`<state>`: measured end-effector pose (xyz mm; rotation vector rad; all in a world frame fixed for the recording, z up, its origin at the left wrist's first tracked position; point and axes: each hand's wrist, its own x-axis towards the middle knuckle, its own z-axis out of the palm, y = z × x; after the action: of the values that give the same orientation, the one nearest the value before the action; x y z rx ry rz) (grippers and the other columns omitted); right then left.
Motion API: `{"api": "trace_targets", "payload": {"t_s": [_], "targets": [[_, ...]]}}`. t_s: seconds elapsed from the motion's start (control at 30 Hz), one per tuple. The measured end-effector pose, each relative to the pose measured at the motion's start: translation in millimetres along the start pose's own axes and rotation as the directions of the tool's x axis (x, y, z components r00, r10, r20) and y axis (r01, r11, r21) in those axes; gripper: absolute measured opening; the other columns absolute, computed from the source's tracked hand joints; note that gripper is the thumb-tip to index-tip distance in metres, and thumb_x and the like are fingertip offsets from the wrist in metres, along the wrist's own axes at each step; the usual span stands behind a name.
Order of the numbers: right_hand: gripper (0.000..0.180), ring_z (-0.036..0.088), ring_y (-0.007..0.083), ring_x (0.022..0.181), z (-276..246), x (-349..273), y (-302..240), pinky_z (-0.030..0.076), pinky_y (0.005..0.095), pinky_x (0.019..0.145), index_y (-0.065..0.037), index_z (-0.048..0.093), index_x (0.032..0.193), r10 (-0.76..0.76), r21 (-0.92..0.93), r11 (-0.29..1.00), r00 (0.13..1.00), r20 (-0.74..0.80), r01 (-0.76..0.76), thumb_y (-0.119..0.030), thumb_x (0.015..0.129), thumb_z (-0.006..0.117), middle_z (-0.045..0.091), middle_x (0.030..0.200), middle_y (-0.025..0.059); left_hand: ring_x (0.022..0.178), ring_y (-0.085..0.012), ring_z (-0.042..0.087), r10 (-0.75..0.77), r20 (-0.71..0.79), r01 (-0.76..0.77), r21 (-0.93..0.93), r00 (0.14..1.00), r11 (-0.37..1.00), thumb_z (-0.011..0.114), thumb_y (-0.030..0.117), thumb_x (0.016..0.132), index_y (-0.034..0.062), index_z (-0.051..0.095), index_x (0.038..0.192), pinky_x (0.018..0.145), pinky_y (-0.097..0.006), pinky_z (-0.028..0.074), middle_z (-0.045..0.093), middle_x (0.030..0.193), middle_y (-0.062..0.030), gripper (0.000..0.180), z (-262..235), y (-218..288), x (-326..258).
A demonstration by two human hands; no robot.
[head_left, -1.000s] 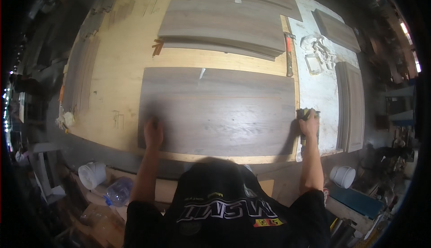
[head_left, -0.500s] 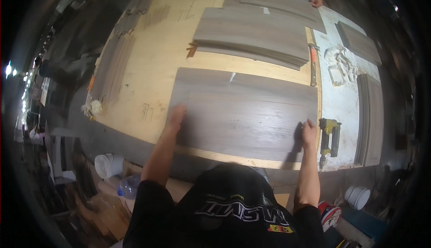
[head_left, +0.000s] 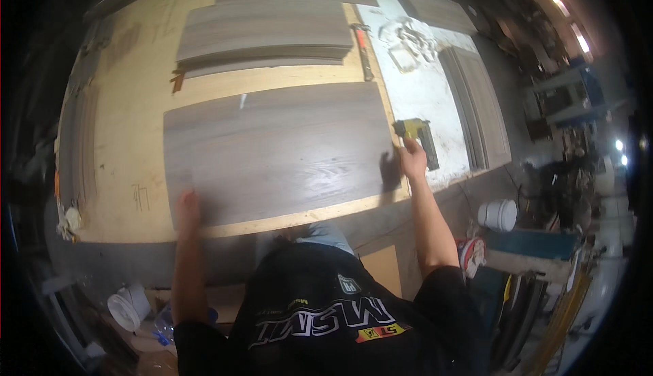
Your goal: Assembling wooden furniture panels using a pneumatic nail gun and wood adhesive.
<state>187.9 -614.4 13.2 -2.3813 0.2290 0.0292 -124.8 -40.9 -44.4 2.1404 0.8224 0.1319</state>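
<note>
A wide grey-brown wood-grain panel (head_left: pixel 272 148) lies flat on the pale yellow board (head_left: pixel 129 138) in front of me. My left hand (head_left: pixel 189 207) is at the panel's near left corner, its fingers smeared by motion. Just past the right edge, my right hand (head_left: pixel 412 159) has its fingers folded; what they hold, if anything, is hidden. A yellow-green and dark nail gun (head_left: pixel 416 131) shows right behind that hand, partly covered by it; whether they touch I cannot tell.
Behind the panel lie stacked wood panels (head_left: pixel 265 29) and a hammer with a red-and-black handle (head_left: pixel 364 53). On the white board (head_left: pixel 435 165) at right are a crumpled white bundle (head_left: pixel 408 46) and more panels (head_left: pixel 479 97). Thin strips (head_left: pixel 81 144) line the left side. A white bucket (head_left: pixel 497 215) stands below right.
The view has swung, shifting the table left. My left hand moved down to the panel's near corner; my right hand moved outward towards the nail gun. A thin line across the panel no longer shows.
</note>
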Motion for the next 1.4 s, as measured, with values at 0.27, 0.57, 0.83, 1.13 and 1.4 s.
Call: {"api": "trace_targets", "payload": {"t_s": [0.27,0.57,0.83,1.13,1.4], "targets": [[0.076,0.058,0.0415,0.124,-10.7,41.4,15.2,0.049,0.0432,0.106,-0.014,0.052,0.150,-0.102,-0.341,0.937,0.994,-0.042,0.082,-0.021,0.079,0.078,0.057,0.132,0.0244,0.069,-0.0055,0.048,-0.227,-0.050,0.188,-0.405,0.973,0.895,0.069,0.021,0.097,0.0042,0.068,0.107,0.063,-0.025,0.040,0.055,0.076,0.0049,0.019,14.3,-25.9,3.9],[0.091,0.063,0.0393,0.115,-46.4,96.1,35.2,0.053,0.0441,0.098,-0.015,0.026,0.163,-0.094,-0.246,0.956,0.959,0.269,0.163,-0.007,0.083,0.068,0.055,0.132,0.0265,0.071,-0.0060,0.047,-0.401,-0.002,0.366,-0.403,0.916,0.838,0.068,0.019,0.096,0.0067,0.068,0.102,0.067,-0.025,0.041,0.053,0.076,0.0068,0.014,6.6,-12.2,1.0],[0.076,0.057,0.0143,0.059,-95.7,3.3,-74.4,0.051,0.0298,0.055,-0.009,0.034,0.160,0.111,0.387,0.799,0.744,0.658,-0.461,-0.005,0.089,0.061,0.068,0.112,0.0124,0.076,-0.0075,0.050,-0.366,-0.051,0.318,-0.395,0.929,0.862,0.069,0.019,0.095,0.0055,0.068,0.102,0.073,-0.026,0.044,0.058,0.083,0.0046,0.015,7.5,-21.0,-1.1],[0.059,0.053,0.0116,0.058,-55.7,-14.3,-98.3,0.044,0.0276,0.052,-0.014,0.054,0.148,0.147,0.119,0.953,0.766,0.625,-0.280,-0.016,0.089,0.062,0.070,0.101,0.0074,0.085,-0.0108,0.057,-0.373,-0.021,0.344,-0.342,0.928,0.875,0.069,0.019,0.096,0.0036,0.068,0.105,0.079,-0.030,0.048,0.063,0.091,0.0005,0.018,7.5,-11.5,-3.3],[0.061,0.055,0.0143,0.060,-49.3,-16.9,-100.9,0.047,0.0291,0.053,-0.012,0.054,0.147,0.166,0.113,0.949,0.771,0.615,-0.294,-0.014,0.086,0.064,0.069,0.100,0.0070,0.092,-0.0174,0.062,-0.262,-0.070,0.243,-0.200,0.963,0.949,0.071,0.021,0.096,0.0001,0.069,0.113,0.086,-0.034,0.049,0.069,0.099,-0.0075,0.027,4.6,2.1,-2.5]]}}
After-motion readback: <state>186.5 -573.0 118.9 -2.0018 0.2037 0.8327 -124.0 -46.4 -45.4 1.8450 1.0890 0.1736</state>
